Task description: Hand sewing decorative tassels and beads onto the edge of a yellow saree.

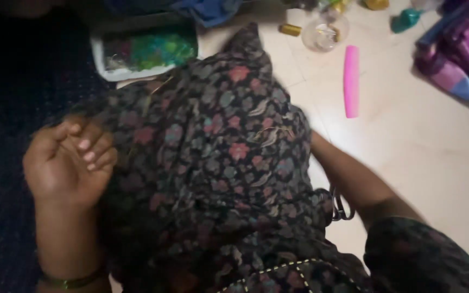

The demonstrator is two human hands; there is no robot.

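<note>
Your left hand (pixel 70 163) bunches the soft, light floral cloth (pixel 218 157) at nine o'clock; your right hand hides beneath it, grip unclear.

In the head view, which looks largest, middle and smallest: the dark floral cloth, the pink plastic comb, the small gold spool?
1. Dark floral cloth, largest by far, though nearest the camera.
2. Pink plastic comb.
3. Small gold spool, smallest, though farthest away.

Dim, soft indoor light; pale tiled floor (pixel 408 146) upper right was brightest. Left side lay in deep shadow. Whole frame motion-blurred, grainy.
</note>
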